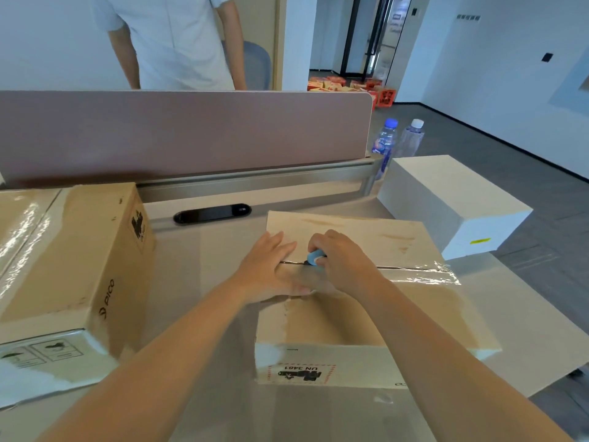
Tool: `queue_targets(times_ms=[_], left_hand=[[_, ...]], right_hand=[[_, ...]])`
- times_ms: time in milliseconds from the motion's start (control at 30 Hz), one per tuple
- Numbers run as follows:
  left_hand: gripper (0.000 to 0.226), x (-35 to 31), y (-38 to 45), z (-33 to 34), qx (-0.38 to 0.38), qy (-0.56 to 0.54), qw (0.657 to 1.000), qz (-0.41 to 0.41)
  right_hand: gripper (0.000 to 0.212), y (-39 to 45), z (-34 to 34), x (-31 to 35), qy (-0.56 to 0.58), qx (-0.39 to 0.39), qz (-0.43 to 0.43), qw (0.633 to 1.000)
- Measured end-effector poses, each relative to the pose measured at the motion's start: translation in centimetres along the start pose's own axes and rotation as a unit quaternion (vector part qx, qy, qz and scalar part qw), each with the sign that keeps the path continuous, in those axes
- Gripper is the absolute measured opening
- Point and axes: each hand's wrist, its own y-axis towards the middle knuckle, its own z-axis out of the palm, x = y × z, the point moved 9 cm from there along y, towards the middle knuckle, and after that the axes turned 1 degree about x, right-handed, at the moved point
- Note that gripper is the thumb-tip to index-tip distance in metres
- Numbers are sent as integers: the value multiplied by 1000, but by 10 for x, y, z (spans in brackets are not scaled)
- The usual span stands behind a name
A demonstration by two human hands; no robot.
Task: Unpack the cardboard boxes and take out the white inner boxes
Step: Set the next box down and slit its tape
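Right hand (342,261) grips blue cutter (315,257); left hand (271,269) flat on "UN 3481" box (366,320).

Under both hands lies a cardboard box (366,301), matt brown, with glossy clear tape (420,275) crinkling along its seam to the right of the right hand (342,264). That hand closes round a smooth blue plastic cutter (315,257); the left hand (271,269) presses flat on the board. Left of the hands, a second cardboard box (73,256) shines with tape. Beyond and right of the hands, a white inner box (446,199) looks smooth and matt.
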Motion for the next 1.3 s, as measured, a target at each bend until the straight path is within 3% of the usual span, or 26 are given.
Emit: queue_targets(times_ms=[1000,1167,1300], left_hand=[[96,1,-2,-2,35,31,998,-41],[83,-24,2,-9,11,115,992,-48],[93,-52,13,6,12,93,995,-23]], right_hand=[[17,-10,-15,-41,-19,39,-27,999],[20,-14,-19,-52,-28,32,-21,999],[23,-19,-23,-64,-32,29,-15,999]])
